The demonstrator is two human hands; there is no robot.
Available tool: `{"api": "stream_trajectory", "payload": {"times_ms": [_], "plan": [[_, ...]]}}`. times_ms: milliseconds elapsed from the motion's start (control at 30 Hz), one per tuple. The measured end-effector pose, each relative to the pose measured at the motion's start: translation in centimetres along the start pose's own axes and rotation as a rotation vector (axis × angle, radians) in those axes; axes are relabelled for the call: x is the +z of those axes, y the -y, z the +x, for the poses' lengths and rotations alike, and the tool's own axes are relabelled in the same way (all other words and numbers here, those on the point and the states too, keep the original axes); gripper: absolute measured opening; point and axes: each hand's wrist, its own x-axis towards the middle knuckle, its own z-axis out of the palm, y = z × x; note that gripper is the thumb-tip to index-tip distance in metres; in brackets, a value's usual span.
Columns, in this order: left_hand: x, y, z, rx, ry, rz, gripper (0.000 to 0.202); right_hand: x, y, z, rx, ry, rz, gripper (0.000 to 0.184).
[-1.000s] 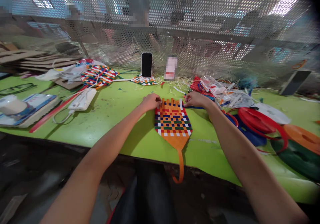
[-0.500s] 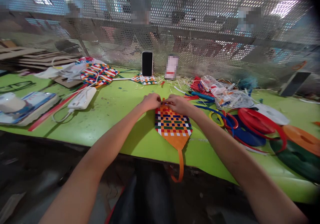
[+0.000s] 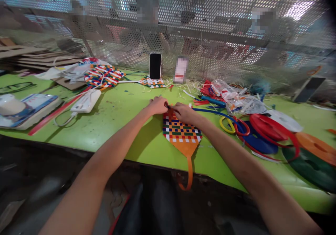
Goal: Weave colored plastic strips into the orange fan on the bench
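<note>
A woven panel [image 3: 181, 132] of orange, white, blue, green and red plastic strips lies on the green table. Its near end narrows to an orange point, from which an orange strap [image 3: 189, 173] hangs over the table edge. At the panel's far left corner, my left hand [image 3: 158, 105] has its fingers closed in a pinch. My right hand [image 3: 184, 113] lies over the far edge, its fingertips pinched close to the left ones. A small dark piece of strip shows between them. From behind my right hand a blue strip [image 3: 217, 112] runs right.
Strip coils, including a red coil [image 3: 269, 126] and an orange coil [image 3: 316, 147], lie right. Behind are plastic scraps [image 3: 236, 95] and a standing phone [image 3: 155, 66] before a perforated metal screen [image 3: 199, 35]. Left are a power strip [image 3: 86, 101] and another woven piece [image 3: 103, 77].
My right hand has shifted slightly down and left over the panel's far edge. The blue strip now reaches to behind that hand, and a white strip end shows beside it.
</note>
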Motion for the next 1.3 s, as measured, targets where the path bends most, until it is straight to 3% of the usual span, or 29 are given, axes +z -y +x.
{"api": "stream_trajectory", "payload": {"times_ms": [300,600,767,967,1133,1300], "plan": [[0.2,1.2,0.6,0.005,0.0,-0.036,0.034,0.2,0.1,-0.1,-0.001,0.002,-0.012,0.042],[0.4,0.6,0.3,-0.014,-0.005,0.015,0.033,0.2,-0.1,0.0,-0.011,0.007,-0.016,0.041],[0.7,0.8,0.4,-0.031,-0.104,-0.004,0.02,0.1,0.1,0.0,-0.001,0.014,-0.011,0.038],[0.4,0.6,-0.1,0.215,-0.254,0.035,0.017,-0.1,0.6,0.0,0.043,0.019,-0.043,0.032],[-0.7,-0.1,-0.6,0.381,-0.218,0.193,0.023,-0.4,1.1,-0.1,0.137,0.097,-0.078,0.028],[-1.3,-1.0,-1.0,0.407,-0.192,0.294,0.027,-0.6,0.9,0.0,0.156,0.1,-0.022,0.028]]}}
